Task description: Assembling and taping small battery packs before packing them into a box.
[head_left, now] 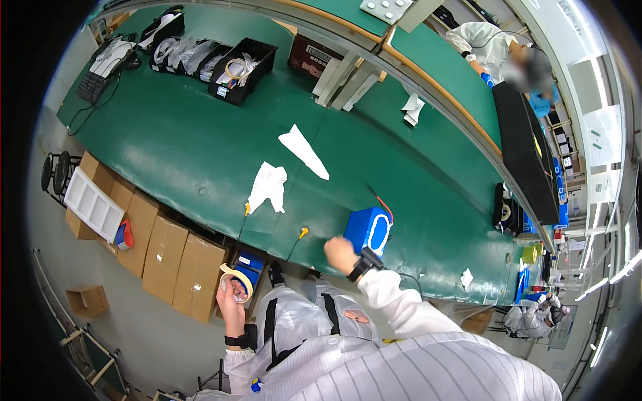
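Note:
My left hand (233, 294) is closed on a roll of cream tape (247, 283), held off the bench's near edge above the floor. Close to that edge, my right hand (341, 252) is curled into a fist, and whatever its fingers may hold is hidden. Just beyond and to the right of the fist stands a blue block-shaped battery pack (362, 226). It has a white oval outline on its side, and red and dark leads (384, 207) stick out past its far end. I cannot tell whether the fist touches it.
Crumpled white paper (269, 187) and a white strip (304, 152) lie on the green bench (200, 147). Two yellow-ended cords (303, 232) sit near its edge. Black bins (242, 70) stand at far left, cardboard boxes (166, 257) below. A co-worker (491, 47) works across the bench.

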{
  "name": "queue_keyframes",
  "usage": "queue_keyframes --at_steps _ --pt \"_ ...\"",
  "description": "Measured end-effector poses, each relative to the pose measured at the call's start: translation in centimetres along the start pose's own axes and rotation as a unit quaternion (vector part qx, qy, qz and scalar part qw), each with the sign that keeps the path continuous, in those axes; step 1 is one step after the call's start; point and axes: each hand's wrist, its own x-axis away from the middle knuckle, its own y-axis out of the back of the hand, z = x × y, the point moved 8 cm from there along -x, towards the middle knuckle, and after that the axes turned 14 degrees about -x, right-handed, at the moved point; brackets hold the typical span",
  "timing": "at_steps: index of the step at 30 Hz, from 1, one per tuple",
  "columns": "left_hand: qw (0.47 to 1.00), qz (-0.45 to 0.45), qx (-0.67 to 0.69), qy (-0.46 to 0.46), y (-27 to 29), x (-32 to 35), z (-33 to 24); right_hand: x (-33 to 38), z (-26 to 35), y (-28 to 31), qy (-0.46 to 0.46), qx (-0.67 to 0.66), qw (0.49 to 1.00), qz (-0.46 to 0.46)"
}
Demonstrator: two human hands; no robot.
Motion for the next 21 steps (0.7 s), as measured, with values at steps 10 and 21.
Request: queue_keyframes --at_steps 10,21 --pt "1.000 -0.002 -0.024 -0.002 0.1 0.0 -1.4 -1.1 7.5 5.4 -0.021 -0.501 0.853 -0.147" --pt "0.979 0.157 -0.119 -0.041 -10.6 1.2 -5.7 3.5 10.1 7.4 0.057 -0.700 0.712 -0.013"
